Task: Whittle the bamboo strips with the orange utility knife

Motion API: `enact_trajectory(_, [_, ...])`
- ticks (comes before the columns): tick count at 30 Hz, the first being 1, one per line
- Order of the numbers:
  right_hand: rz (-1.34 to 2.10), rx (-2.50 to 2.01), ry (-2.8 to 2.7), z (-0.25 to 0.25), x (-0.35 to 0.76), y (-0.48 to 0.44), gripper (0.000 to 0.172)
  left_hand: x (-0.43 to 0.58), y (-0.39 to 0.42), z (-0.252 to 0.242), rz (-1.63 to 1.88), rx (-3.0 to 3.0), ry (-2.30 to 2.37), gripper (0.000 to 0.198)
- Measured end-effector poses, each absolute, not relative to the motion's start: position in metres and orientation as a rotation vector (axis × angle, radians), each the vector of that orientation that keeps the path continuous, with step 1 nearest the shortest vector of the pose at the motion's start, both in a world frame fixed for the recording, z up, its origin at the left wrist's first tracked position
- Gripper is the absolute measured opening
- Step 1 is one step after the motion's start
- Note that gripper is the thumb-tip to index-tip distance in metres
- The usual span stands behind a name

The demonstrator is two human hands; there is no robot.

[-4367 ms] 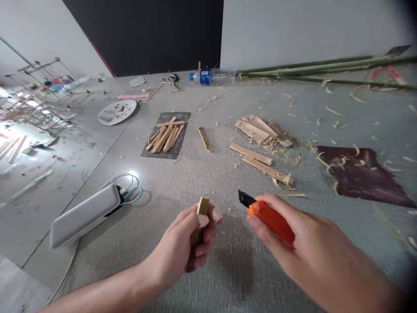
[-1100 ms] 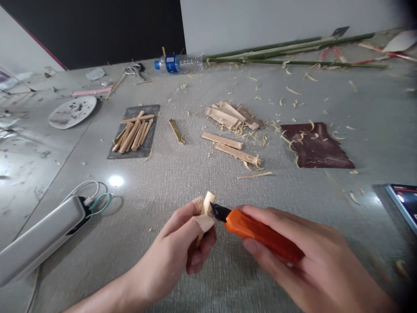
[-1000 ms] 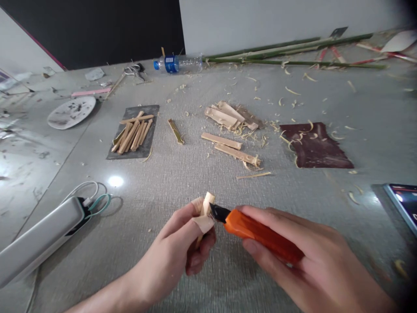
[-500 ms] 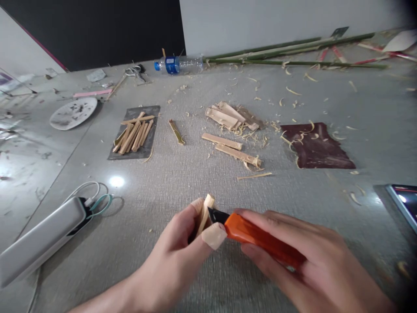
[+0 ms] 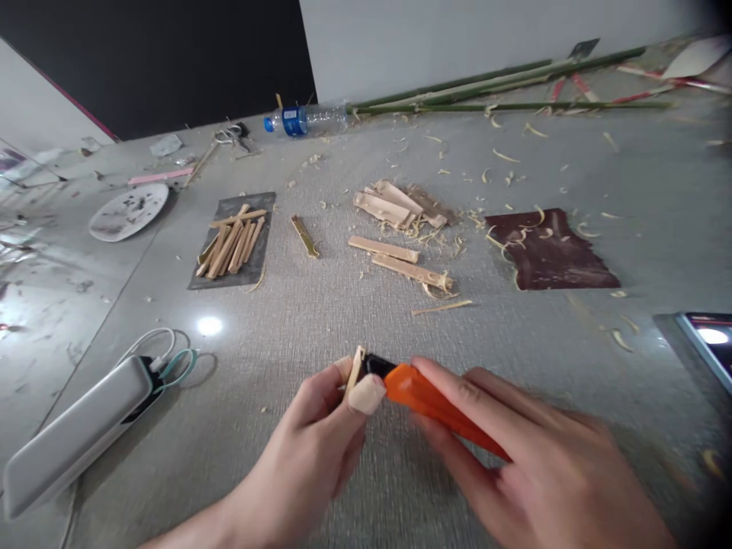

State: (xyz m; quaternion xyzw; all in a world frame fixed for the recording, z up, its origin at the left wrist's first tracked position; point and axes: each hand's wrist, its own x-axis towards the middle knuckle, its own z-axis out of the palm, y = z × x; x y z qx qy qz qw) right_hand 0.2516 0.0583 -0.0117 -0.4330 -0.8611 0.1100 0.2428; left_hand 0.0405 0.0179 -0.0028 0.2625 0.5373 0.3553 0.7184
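My left hand (image 5: 312,450) pinches a short bamboo strip (image 5: 354,371) between thumb and fingers, its upper end poking out; a pale bandage covers the thumb tip. My right hand (image 5: 531,457) grips an orange utility knife (image 5: 435,408) from the right. Its dark blade lies against the strip's upper end, close to the left thumb. The lower part of the strip is hidden by the left hand. Beyond the hands lie two bamboo pieces (image 5: 409,271) and a thin sliver (image 5: 441,307).
Whittled sticks lie on a grey sandpaper sheet (image 5: 200,282), with split bamboo pieces (image 5: 394,204) amid shavings farther right. A brown sheet (image 5: 554,259) lies at right, a phone (image 5: 709,343) at the edge. A power bank (image 5: 80,435) with cables sits left; a plastic bottle (image 5: 294,122) lies behind.
The knife blade has moved up the bamboo strip to its tip, where a small curl stands. Both hands have shifted slightly left, and the camera view has tilted a little.
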Motion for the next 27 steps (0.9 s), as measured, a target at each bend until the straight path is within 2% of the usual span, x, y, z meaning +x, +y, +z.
enact_trajectory(2, [0.087,-1.389,-2.232,-0.011,0.254,0.061,0.04,0.043,0.017,-0.002,0.76,0.537,1.171,0.043])
enact_trajectory(4, [0.046,-1.495,-2.099,-0.01,0.256,0.063,0.041,0.044,0.015,-0.002,0.739,0.547,1.126,0.04])
enact_trajectory(9, [0.439,-1.313,-2.124,-0.009,0.255,0.06,0.034,0.034,0.013,-0.007,0.759,0.444,1.075,0.03])
enact_trajectory(17, [0.758,-1.204,-2.144,-0.009,0.256,0.064,0.03,0.028,0.013,-0.009,0.73,0.365,1.057,0.03])
enact_trajectory(27, [0.884,-1.042,-2.261,-0.011,0.248,0.058,0.028,0.03,0.016,-0.008,0.788,0.525,1.093,0.029])
